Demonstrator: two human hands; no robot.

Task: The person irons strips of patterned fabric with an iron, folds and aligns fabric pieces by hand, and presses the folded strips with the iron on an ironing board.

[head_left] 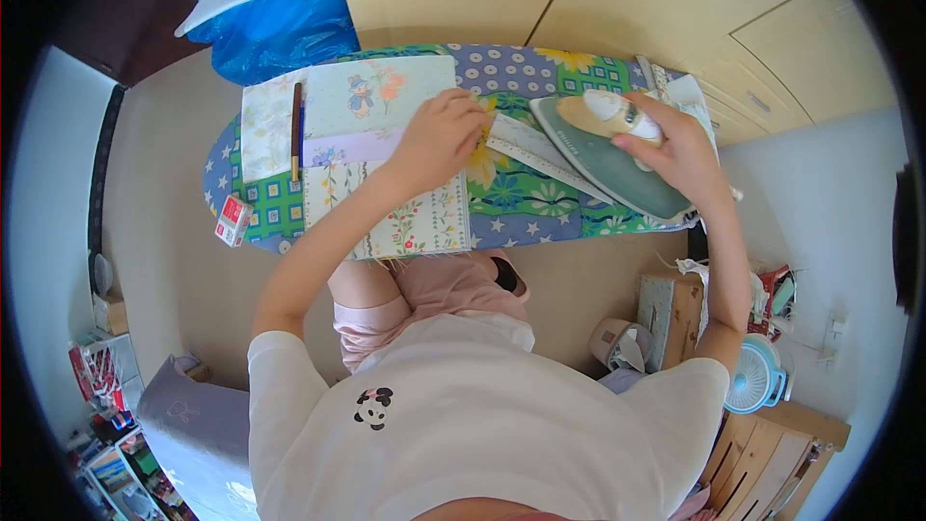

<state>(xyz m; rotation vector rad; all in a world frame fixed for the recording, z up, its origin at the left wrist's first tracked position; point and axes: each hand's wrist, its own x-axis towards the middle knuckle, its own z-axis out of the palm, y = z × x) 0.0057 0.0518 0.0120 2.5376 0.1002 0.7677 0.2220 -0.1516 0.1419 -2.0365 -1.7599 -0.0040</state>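
Note:
On a patterned ironing board (pixel 540 195), my right hand (pixel 680 147) is wrapped round the handle of a green and white iron (pixel 603 159). The iron lies partly over a pale, narrow fabric strip (pixel 540 162), its tip pointing up and left. My left hand (pixel 449 135) is closed, fingertips pinching the strip's left end. Under my left wrist spreads a pieced fabric panel (pixel 386 203) with flower prints and a small animal figure. Two slim pens or sticks, one brown (pixel 296 130), lie along its left side. A small red and white box (pixel 233 220) sits at the board's left edge.
Pale yellow cabinets (pixel 617 0) stand behind the board. A blue plastic bag (pixel 285 34) hangs at the back left. Toward the lower right are a waste bin (pixel 617 340), a wooden crate (pixel 666 323) and a small blue fan (pixel 754 376). White cloth pieces lie at the board's right end.

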